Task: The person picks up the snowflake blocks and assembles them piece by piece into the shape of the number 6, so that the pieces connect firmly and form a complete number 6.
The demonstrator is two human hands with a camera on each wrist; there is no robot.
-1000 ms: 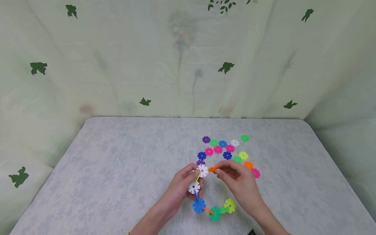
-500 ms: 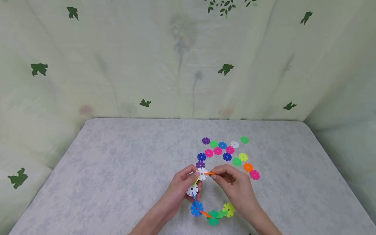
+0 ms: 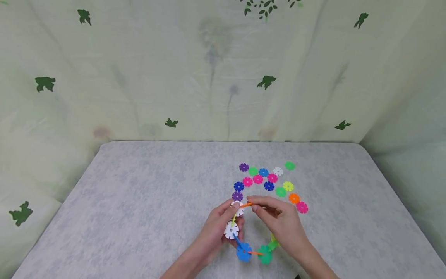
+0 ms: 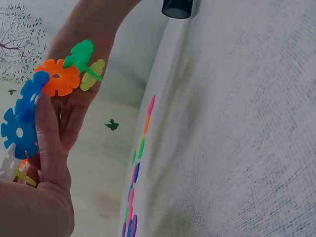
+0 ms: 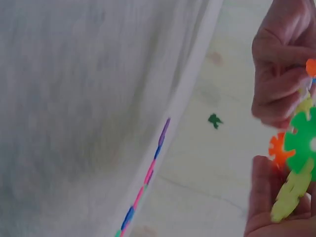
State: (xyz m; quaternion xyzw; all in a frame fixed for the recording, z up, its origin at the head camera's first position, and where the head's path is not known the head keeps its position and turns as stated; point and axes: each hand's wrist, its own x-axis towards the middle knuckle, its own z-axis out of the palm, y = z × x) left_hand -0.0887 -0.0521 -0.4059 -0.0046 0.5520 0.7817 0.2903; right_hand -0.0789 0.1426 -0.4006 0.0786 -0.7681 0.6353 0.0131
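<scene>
My left hand (image 3: 217,224) pinches a white notched flower disc (image 3: 241,211) at the upper end of a chain of interlocking discs. Between my right hand's (image 3: 280,217) thumb and fingers is an orange flower disc (image 3: 246,204), seen edge-on, its near edge at the white disc's rim. From there the chain hangs through a second white disc (image 3: 231,231), a blue disc (image 3: 244,252) and a green disc (image 3: 265,255). Its yellow end lies partly behind my right hand in the head view; the left wrist view shows this yellow disc (image 4: 90,78) beside a linking orange disc (image 4: 57,77).
Loose flower discs lie flat beyond my hands, among them a purple disc (image 3: 237,196), a pink disc (image 3: 302,207) and a yellow disc (image 3: 288,186). A patterned curtain (image 3: 223,77) stands behind the grey table (image 3: 156,186). A black cylinder (image 4: 177,8) shows in the left wrist view.
The orange disc in my right hand has come left to the white disc's edge and turned edge-on. The hanging chain has swung right, its yellow end passing behind my right hand.
</scene>
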